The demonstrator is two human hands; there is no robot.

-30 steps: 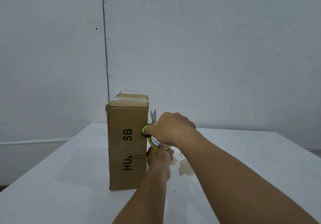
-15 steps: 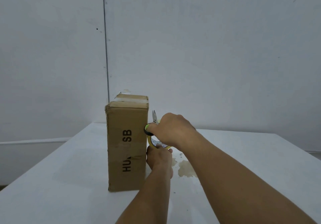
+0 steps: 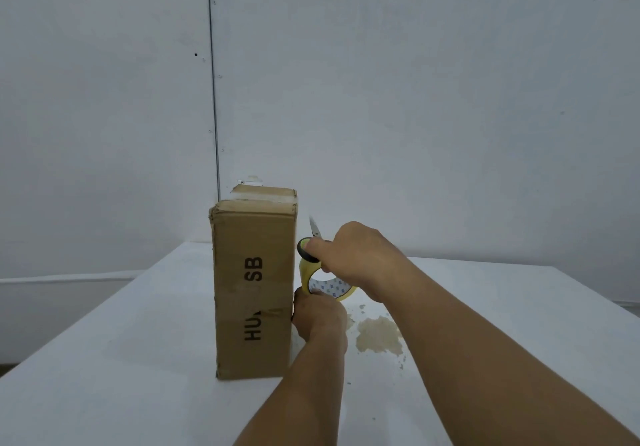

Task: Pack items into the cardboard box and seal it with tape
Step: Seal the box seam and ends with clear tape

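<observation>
A tall brown cardboard box (image 3: 254, 283) stands upright on the white table (image 3: 138, 359), closed, with clear tape across its top and black letters down its near face. My left hand (image 3: 317, 315) grips a yellow tape roll (image 3: 330, 286) right against the box's right edge. My right hand (image 3: 356, 260) is above it, closed on scissors (image 3: 311, 241) with green-and-black handles; the blades point up, just right of the box. Whether a tape strip runs from the roll to the box is hidden by my hands.
A brownish stain (image 3: 379, 334) marks the table right of my left hand. A pale wall (image 3: 415, 99) with a vertical seam rises close behind the box. The table's left edge runs diagonally toward me.
The scissors and my right hand have shifted slightly right and away from the box, the blades now closer together. More of the tape roll shows below my right hand. The box has not moved.
</observation>
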